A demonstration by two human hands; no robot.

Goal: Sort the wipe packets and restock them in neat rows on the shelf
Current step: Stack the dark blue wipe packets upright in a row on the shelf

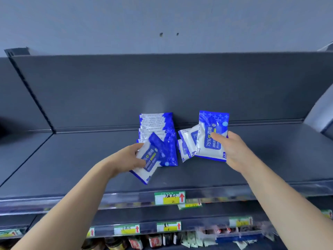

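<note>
On the top shelf (86,159), toward its middle, two rows of blue-and-white wipe packets run from near to far. A long row (158,127) on the left reaches back to the rear panel, and a short row (186,144) of two or three sits just to its right.

The left hand (128,157) grasps the left packet (147,160), thumb on the printed face and fingers curled round its far edge. This packet overlaps the near end of the long row, and its long axis is tilted, top leaning far and right (out of line with the packets behind it).

The right hand (232,150) grasps the right packet (212,141), thumb on the face and fingers behind it. It stands nearly upright and touches the right side of the short row. Whether its lower edge rests on the shelf cannot be told.

Each packet lies at the row nearest its own hand, so neither arm needs to cross. The left packet probably needs turning until its long axis squares with the long row. Both forearms reach up and forward, angling inward.
</note>
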